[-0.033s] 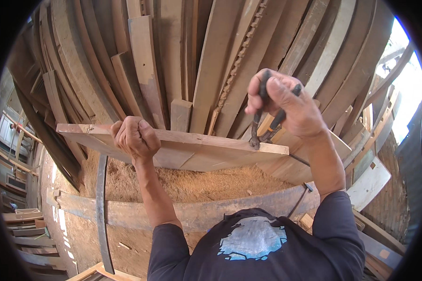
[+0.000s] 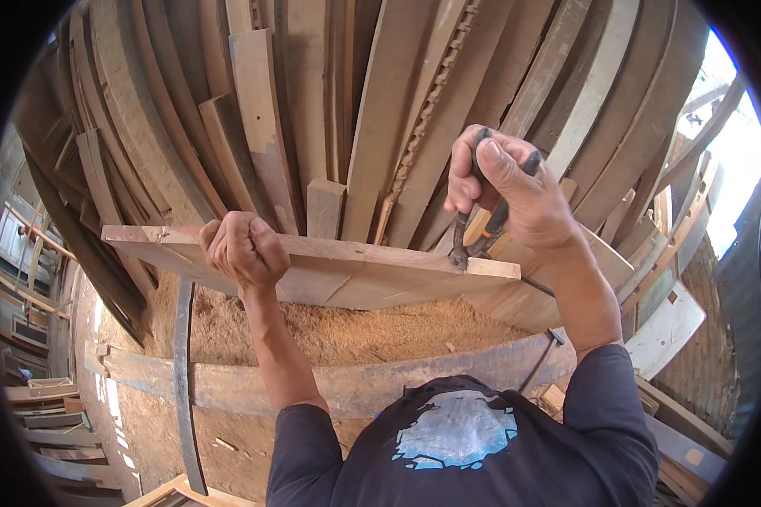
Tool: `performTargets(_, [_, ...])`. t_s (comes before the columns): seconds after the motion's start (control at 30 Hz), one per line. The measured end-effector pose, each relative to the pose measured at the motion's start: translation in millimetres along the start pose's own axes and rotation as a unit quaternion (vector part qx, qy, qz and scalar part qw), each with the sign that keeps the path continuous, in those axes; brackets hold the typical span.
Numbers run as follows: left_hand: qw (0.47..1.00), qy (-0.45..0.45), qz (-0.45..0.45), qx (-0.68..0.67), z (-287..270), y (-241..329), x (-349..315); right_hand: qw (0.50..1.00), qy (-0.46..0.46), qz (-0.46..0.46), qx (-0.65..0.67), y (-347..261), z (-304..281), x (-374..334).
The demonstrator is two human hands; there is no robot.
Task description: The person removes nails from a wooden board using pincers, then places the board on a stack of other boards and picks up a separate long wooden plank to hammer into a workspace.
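Observation:
My left hand (image 2: 245,252) is closed over the upper edge of a thick wooden plank (image 2: 372,279), which is held on its edge across the middle of the view. My right hand (image 2: 516,186) grips the dark handles of a pair of pincers (image 2: 459,245), one handle showing some orange. The pincers' metal jaws rest against the plank's top edge close to its right end. Whatever the jaws bite on is too small to make out.
Many upright boards (image 2: 380,110) lean side by side behind the plank. Sawdust (image 2: 380,325) lies below it, behind a long worn beam (image 2: 296,384). A dark metal bar (image 2: 183,380) crosses that beam at left. A hammer (image 2: 554,338) leans at right, near a white panel (image 2: 668,334).
The fingers of my right hand have drawn slightly closer together on the pincers' handles. My left hand and the plank stay where they were.

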State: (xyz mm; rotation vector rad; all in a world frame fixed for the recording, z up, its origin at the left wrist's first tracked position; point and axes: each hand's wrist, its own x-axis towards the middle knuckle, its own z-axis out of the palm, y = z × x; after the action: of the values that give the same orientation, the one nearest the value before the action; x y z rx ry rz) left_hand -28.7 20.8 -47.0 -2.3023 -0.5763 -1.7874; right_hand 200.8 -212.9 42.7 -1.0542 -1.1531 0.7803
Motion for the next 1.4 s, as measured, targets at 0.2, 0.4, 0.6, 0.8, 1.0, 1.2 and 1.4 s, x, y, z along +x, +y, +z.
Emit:
performTargets(0.2, [1.000,-0.011,-0.012,-0.007,-2.5,13.2,-4.4,0.997,-0.023,0.065,-0.016,13.2,-10.4,29.0])
performTargets(0.4, [1.000,0.008,-0.011,-0.011,5.6,1.3,-3.0,0.955,-0.079,0.223,-0.181,22.6,36.9,93.0])
performTargets(0.6, [0.999,0.018,0.025,-0.039,21.6,7.3,1.1,0.814,-0.254,0.315,-0.416,86.3,53.2,143.1])
performTargets(0.8, [0.999,0.032,0.017,-0.031,4.5,-44.0,3.0,0.892,-0.062,0.172,-0.414,93.8,-47.2,124.4])
performTargets(1.0, [1.000,0.012,-0.001,0.001,1.3,-55.7,13.3,0.926,0.255,0.093,-0.263,115.7,-149.3,10.7])
performTargets(1.2, [0.999,-0.033,0.000,0.029,6.8,-44.1,21.3,0.883,0.412,0.174,-0.138,194.6,-203.0,-154.1])
performTargets(1.4, [0.992,-0.104,0.018,0.065,22.2,-26.1,32.2,0.726,0.635,0.260,0.045,275.5,-221.4,-363.9])
